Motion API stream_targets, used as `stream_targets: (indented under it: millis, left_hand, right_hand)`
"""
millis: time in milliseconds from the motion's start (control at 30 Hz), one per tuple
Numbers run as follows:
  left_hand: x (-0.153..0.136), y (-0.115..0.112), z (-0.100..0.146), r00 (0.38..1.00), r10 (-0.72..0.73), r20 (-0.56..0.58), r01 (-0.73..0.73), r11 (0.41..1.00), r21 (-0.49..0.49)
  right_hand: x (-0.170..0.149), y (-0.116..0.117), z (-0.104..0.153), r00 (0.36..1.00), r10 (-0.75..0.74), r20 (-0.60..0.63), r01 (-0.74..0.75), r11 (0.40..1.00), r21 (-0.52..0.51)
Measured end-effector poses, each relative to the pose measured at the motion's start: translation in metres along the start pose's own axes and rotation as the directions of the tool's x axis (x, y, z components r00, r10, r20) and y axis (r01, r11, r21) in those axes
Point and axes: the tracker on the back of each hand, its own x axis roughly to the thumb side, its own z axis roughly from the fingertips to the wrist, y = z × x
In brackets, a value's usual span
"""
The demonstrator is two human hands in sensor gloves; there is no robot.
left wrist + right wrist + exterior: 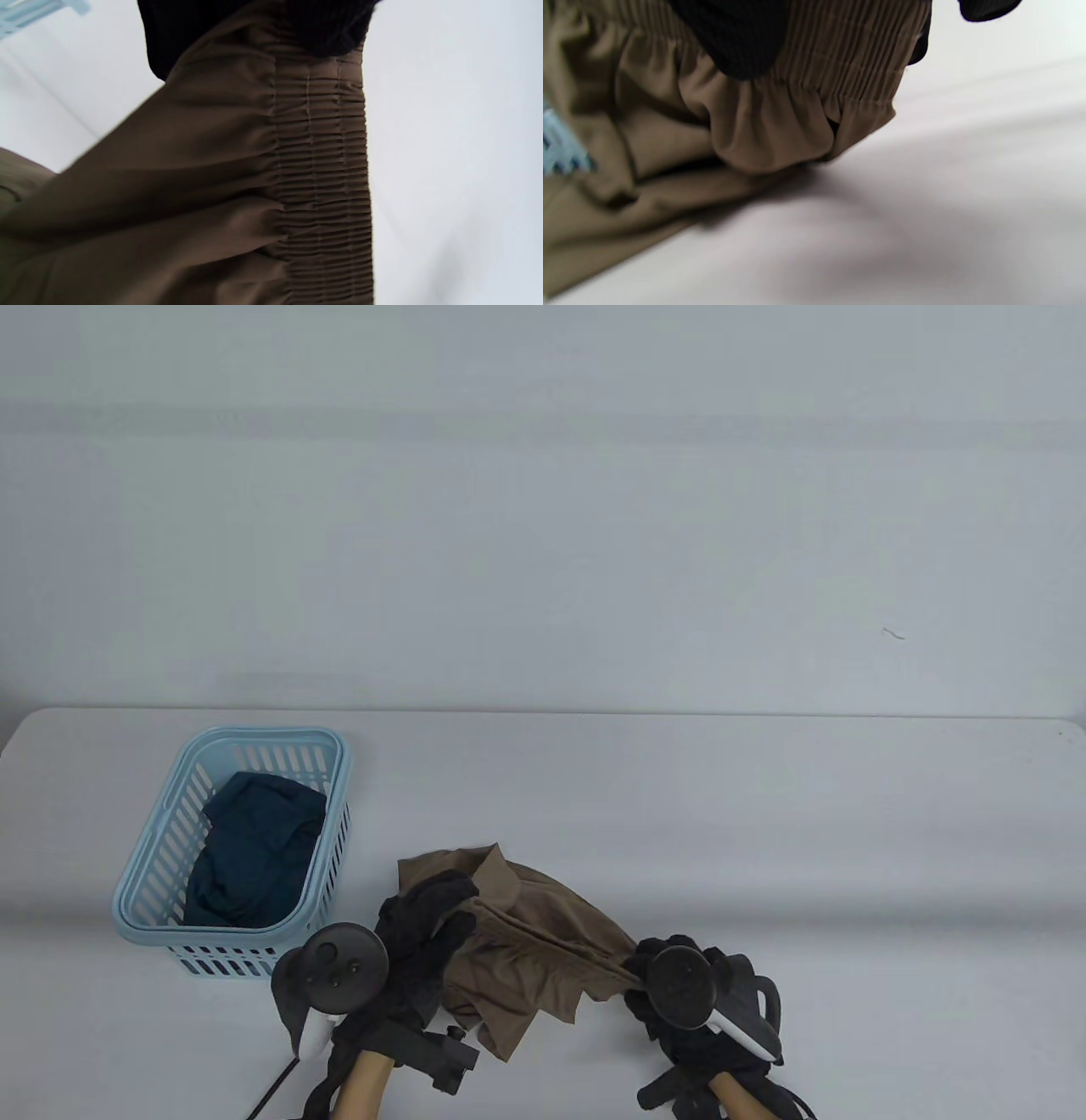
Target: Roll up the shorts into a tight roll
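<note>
Between both hands, brown shorts (526,950) hang bunched, partly on worktop (764,831). Left hand (424,950) and right hand (679,1001) each grip elastic waistband (322,169). Judgement: spread flat, smooth creases first; roll from waistband under even tension. Blue basket (153,848) beyond left hand.

You have no legible text, label, brand, number or sign in any of the three views. The brown shorts (526,950) show only plain fabric and a ribbed elastic waistband (no tag or print visible in either wrist view). The light blue basket (153,857) near the table's left edge carries no marking that can be read. The trackers on your hands show no readable lettering.
</note>
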Motion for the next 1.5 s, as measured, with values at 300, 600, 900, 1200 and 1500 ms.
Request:
stream_targets:
  millis: [300, 600, 900, 1200, 1500]
  left_hand:
    - [-0.020, -0.006, -0.003, 0.985, 0.156, -0.079, -0.160, 0.986, -0.039]
    - [-0.004, -0.005, -0.006, 0.986, 0.168, 0.018, -0.164, 0.979, -0.124]
    - [0.028, 0.023, -0.018, 0.975, 0.152, 0.163, -0.144, 0.988, -0.057]
    - [0.084, 0.075, -0.024, 0.934, 0.152, 0.325, -0.140, 0.988, -0.058]
    - [0.146, 0.117, -0.029, 0.865, 0.229, 0.447, -0.186, 0.973, -0.137]
  right_hand:
    - [-0.008, -0.064, 0.025, 1.000, 0.009, -0.007, -0.011, 0.930, -0.369]
    - [-0.023, -0.091, 0.028, 0.989, -0.150, 0.016, 0.144, 0.905, -0.399]
    - [-0.022, -0.148, 0.026, 0.955, -0.266, 0.135, 0.298, 0.862, -0.410]
    - [-0.012, -0.223, 0.038, 0.860, -0.393, 0.326, 0.466, 0.864, -0.189]
    - [-0.003, -0.296, 0.052, 0.710, -0.496, 0.499, 0.552, 0.833, 0.044]
